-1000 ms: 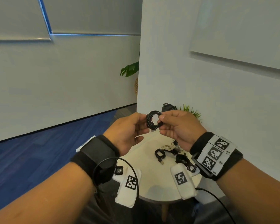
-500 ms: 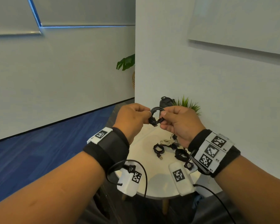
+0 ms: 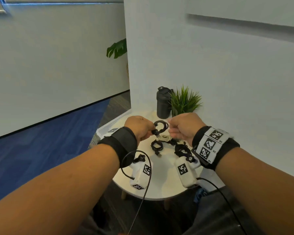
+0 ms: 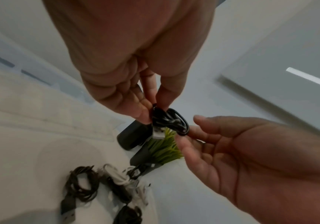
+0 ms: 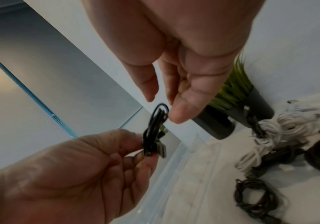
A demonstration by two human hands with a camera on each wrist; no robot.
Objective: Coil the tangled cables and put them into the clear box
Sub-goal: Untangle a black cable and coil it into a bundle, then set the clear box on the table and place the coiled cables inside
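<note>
A small coiled black cable (image 3: 161,127) with a USB plug hangs above the round white table (image 3: 161,185). My left hand (image 3: 150,131) pinches the coil's lower left side between thumb and fingertips (image 4: 145,115). My right hand (image 3: 172,131) hovers just right of the coil with relaxed fingers (image 5: 180,113) and holds nothing. The clear box (image 3: 107,128) sits at the table's left edge, under my left wrist. On the table lie another black coil (image 3: 157,145), a white cable (image 3: 165,137) and a black tangle (image 3: 182,149).
A black bottle (image 3: 163,104) and a small green plant (image 3: 185,102) stand at the back of the table against the white wall. A blue carpeted floor (image 3: 41,150) lies to the left. The box rim (image 5: 186,163) runs beside the loose cables (image 5: 255,195).
Both hands have dropped closer to the table. My right hand has let go of the coil and opened, leaving the coil in the left hand alone.
</note>
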